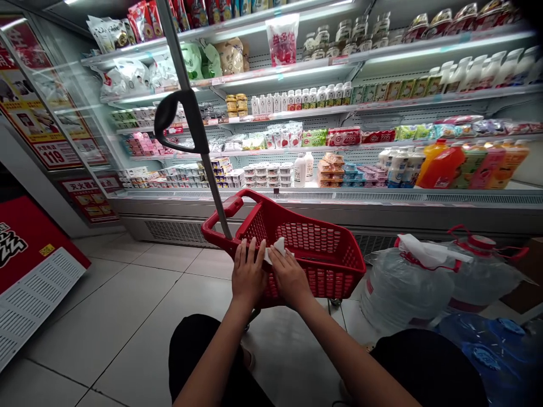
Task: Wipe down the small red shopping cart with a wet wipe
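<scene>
A red plastic shopping basket [314, 234] on wheels stands in front of me, its long grey pull handle [195, 121] raised and leaning to the left. My left hand [249, 274] lies with fingers stretched out on the near rim, close to the handle's foot. Just right of it, my right hand [291, 277] presses a white tissue [280, 245] against the same rim. Part of the tissue sticks up past the fingers; the rest is hidden under the hand. Some of the basket's near side is covered by my hands.
Behind the basket runs a lit refrigerated shelf unit [271, 195] full of bottles, cups and packs. Large water jugs [407, 288] stand at right, a white cloth [432, 251] on top. A red freezer [38, 249] is at left on the tiled floor [127, 316].
</scene>
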Motion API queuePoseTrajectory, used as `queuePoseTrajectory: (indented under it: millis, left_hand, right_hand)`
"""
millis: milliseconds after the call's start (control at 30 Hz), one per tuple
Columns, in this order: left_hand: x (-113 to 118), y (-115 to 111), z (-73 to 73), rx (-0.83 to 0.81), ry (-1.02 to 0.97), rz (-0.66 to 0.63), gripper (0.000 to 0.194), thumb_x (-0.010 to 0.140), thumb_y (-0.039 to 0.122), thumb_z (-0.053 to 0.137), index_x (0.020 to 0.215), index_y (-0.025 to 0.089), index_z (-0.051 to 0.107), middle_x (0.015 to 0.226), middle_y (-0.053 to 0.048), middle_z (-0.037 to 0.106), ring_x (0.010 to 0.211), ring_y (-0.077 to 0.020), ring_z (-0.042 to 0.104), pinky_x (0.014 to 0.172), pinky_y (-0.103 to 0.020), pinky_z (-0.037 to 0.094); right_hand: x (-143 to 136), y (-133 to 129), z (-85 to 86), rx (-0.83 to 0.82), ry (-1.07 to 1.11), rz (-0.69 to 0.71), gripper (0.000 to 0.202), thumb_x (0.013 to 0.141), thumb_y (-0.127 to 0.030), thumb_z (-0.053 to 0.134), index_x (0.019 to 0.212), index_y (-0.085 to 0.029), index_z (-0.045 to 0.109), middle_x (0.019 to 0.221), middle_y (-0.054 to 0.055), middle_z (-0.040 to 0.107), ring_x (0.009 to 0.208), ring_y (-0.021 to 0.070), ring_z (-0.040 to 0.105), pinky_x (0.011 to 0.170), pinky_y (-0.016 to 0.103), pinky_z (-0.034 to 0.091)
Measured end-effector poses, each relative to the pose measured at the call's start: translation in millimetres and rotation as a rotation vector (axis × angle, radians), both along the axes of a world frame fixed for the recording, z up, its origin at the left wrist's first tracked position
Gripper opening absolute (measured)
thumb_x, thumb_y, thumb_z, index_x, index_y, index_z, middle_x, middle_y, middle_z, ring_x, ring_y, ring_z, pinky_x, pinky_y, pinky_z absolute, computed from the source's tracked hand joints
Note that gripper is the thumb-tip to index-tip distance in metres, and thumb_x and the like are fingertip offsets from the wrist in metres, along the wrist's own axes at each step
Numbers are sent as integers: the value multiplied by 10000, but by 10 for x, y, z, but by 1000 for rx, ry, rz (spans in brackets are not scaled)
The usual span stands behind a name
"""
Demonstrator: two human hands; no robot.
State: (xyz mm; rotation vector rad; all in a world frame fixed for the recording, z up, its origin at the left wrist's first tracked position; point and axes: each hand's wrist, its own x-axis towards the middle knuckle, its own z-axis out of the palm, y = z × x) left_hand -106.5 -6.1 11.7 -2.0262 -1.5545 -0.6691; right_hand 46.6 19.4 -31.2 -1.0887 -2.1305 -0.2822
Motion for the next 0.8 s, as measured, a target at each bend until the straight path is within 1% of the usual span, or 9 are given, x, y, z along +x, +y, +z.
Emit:
queuePoseTrajectory:
  millis: [100,167,267,367,467,533,600,700,800]
  left_hand:
    - [-23,-12,-11,21,-9,3,725,889,187,587,1594,158,420,1652,-102,421,1569,-324,297,1313,-488,208]
    - [-31,-19,-19,15,0,-5,750,879,180,597,1602,151,402,1667,-105,395,1575,-328,284,1315,-490,199]
    - [-7,-27,-42,-10,23,-12,826,820,160,672,1603,203,414,1694,-128,335,1590,-381,224,1309,-545,183]
    - [64,-23,-80,-9,4,6,880,770,143,738,1585,298,446,1736,-125,215,1594,-450,133,1287,-627,168]
    - [144,-11,-109,-3,-37,15,873,746,142,769,1552,335,493,1762,-95,93,1589,-485,54,1273,-661,171]
    - [188,-3,-117,-6,-48,11,871,744,156,776,1550,331,496,1765,-86,60,1589,-483,22,1276,-661,165]
    - [232,3,-124,-12,-42,12,880,748,172,776,1562,328,479,1763,-85,79,1594,-469,16,1282,-657,150]
    - [309,11,-159,-35,18,-4,841,815,191,711,1599,278,421,1745,-117,171,1612,-386,100,1302,-615,121]
    - [367,19,-220,-63,80,-58,797,885,193,619,1632,255,350,1731,-99,232,1607,-314,193,1315,-562,124]
  right_hand:
    - [-166,37,84,-3,8,39,683,933,-38,399,1609,-129,381,1606,104,482,1482,229,463,1261,458,364]
    - [-97,25,72,-3,2,53,682,934,-36,399,1609,-130,381,1613,100,473,1493,221,447,1265,453,359]
    - [245,-54,-48,7,-1,15,678,950,-40,387,1618,-154,369,1607,93,483,1494,215,448,1262,456,361]
    - [671,-164,-211,7,8,-92,674,971,-44,360,1629,-184,351,1592,81,506,1481,214,467,1254,469,367]
    - [904,-231,-310,-2,19,-201,663,980,-54,357,1629,-192,356,1573,75,531,1467,223,486,1253,479,363]
    - [888,-230,-318,-2,24,-234,650,984,-66,367,1624,-179,366,1566,84,539,1460,232,494,1250,478,365]
    - [771,-199,-290,-1,17,-222,646,984,-67,370,1623,-162,365,1578,95,524,1466,234,487,1251,468,363]
    - [572,-144,-228,7,-5,-168,664,978,-56,360,1634,-154,334,1608,95,483,1487,223,456,1257,453,354]
    - [559,-127,-217,26,-21,-139,682,978,-64,368,1648,-167,297,1618,86,470,1495,213,444,1261,451,348]
